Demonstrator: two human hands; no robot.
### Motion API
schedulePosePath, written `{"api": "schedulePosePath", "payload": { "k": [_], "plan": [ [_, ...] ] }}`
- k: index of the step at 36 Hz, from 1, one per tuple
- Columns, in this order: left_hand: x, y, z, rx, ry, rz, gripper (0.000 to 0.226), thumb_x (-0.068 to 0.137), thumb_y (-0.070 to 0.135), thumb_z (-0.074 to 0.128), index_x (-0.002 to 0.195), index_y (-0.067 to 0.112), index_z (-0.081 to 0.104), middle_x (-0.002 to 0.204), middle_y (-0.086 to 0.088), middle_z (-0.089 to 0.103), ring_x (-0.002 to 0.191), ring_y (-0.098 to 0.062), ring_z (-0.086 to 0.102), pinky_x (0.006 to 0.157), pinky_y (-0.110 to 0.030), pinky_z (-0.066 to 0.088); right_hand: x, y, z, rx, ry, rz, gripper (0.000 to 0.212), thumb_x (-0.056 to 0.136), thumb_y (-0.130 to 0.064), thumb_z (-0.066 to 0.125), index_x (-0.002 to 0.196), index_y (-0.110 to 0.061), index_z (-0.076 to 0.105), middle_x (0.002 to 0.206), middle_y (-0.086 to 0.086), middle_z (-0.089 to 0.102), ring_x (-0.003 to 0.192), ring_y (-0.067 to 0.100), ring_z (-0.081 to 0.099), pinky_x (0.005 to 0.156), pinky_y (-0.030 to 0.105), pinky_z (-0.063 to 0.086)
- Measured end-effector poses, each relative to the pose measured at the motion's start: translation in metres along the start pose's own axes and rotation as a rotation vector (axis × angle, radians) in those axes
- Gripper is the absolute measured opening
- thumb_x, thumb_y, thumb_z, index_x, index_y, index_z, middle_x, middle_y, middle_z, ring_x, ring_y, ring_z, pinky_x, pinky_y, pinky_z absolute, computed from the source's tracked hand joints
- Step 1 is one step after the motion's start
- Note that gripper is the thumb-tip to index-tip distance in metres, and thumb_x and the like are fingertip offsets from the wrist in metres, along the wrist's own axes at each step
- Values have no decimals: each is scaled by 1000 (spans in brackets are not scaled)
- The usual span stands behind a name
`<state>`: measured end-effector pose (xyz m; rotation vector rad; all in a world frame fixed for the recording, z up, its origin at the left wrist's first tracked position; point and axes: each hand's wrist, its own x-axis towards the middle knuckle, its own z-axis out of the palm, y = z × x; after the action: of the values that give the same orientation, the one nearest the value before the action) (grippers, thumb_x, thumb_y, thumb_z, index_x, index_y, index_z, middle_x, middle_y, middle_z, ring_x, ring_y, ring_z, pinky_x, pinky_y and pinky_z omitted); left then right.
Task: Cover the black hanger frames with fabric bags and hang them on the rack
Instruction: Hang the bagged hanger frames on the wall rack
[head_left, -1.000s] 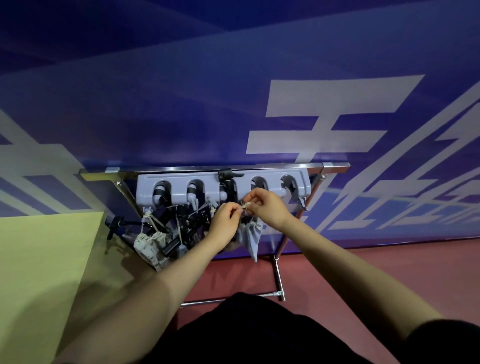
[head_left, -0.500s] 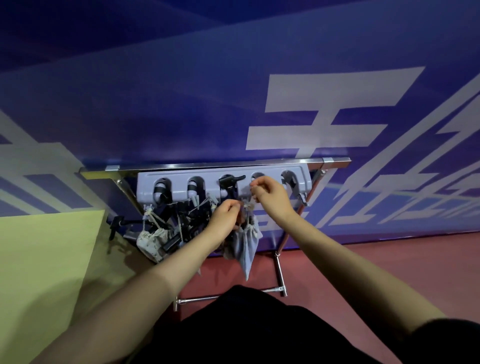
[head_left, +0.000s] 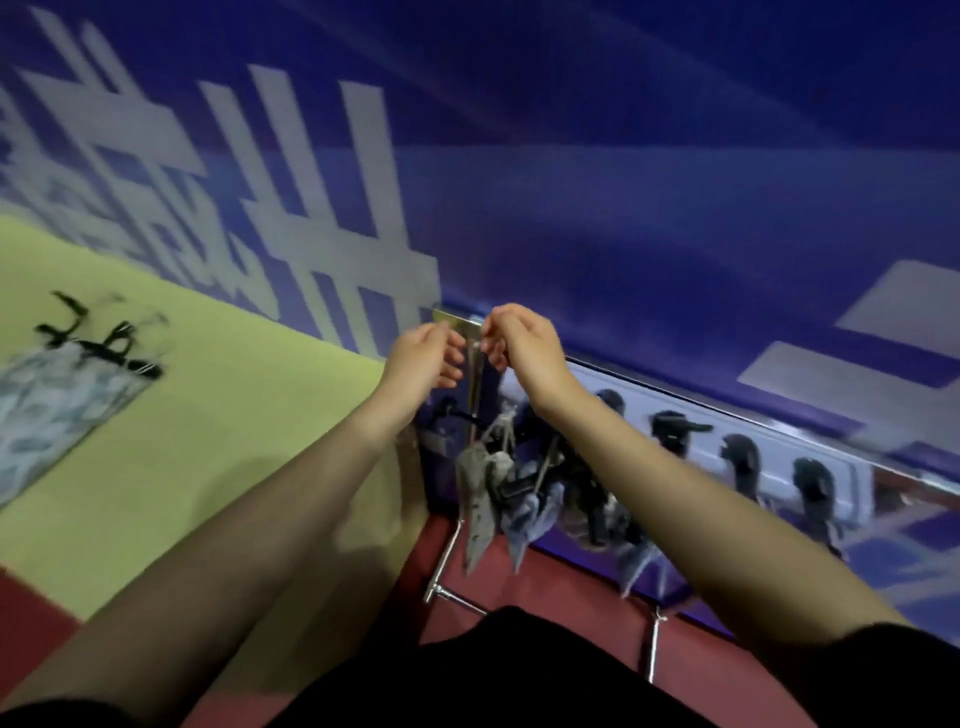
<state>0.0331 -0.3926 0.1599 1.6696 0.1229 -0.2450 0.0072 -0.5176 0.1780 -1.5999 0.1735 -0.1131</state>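
Note:
The frame is motion-blurred. My left hand and my right hand are raised close together at the left end of the grey rack, fingers curled. My right hand's fingertips pinch a short pale bit of drawstring; blur hides whether my left hand holds it too. Below the hands several covered hangers in grey fabric bags dangle from the rack's hooks. On the green table at far left lie loose black hanger frames and a pile of pale fabric bags.
The rack stands on a metal stand against a blue wall with white lettering. Three black hooks on the rack's right part carry nothing. The floor is red.
The view has swung left, so the table with loose frames and bags now shows. Both hands have risen from the rack's middle hooks to above its left end.

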Motion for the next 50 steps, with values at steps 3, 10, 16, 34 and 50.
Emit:
{"api": "schedulePosePath", "payload": {
  "k": [3, 10, 16, 34, 50],
  "plan": [
    [3, -15, -55, 17, 112, -37, 32, 98, 13, 37, 76, 11, 59, 66, -5, 54, 52, -17, 50, 53, -25, 42, 10, 7, 56, -43, -123, 27, 33, 97, -7, 41, 67, -14, 53, 58, 3, 52, 41, 3, 43, 45, 18, 34],
    [5, -51, -195, 44, 306, -131, 35, 99, 18, 38, 74, 13, 63, 69, -4, 58, 55, -18, 53, 56, -26, 43, 19, 25, 192, -92, -290, 141, 28, 92, -9, 43, 66, -13, 55, 56, -1, 53, 49, 11, 44, 50, 23, 34],
    [1, -84, -330, 113, 449, -207, 28, 99, 17, 39, 93, 7, 65, 78, -4, 61, 63, -17, 57, 63, -26, 46, 27, 44, 328, -140, -368, 245, 30, 91, -7, 41, 65, -12, 55, 58, 2, 53, 47, 12, 43, 48, 23, 33],
    [45, -178, -608, 490, 379, -317, 20, 101, 27, 42, 97, 12, 55, 87, -4, 57, 82, -24, 55, 66, -30, 40, 44, 148, 571, -550, -579, 477, 18, 93, -13, 44, 88, -6, 60, 62, 8, 55, 55, 24, 48, 51, 28, 36],
    [166, -213, -609, 470, 153, -424, 35, 102, 28, 35, 91, 2, 55, 90, -22, 54, 84, -29, 56, 75, -40, 41, 100, 171, 627, -444, -344, 722, 24, 98, -29, 44, 111, -11, 52, 96, 9, 56, 70, 21, 54, 68, 35, 49]
  ]
}}
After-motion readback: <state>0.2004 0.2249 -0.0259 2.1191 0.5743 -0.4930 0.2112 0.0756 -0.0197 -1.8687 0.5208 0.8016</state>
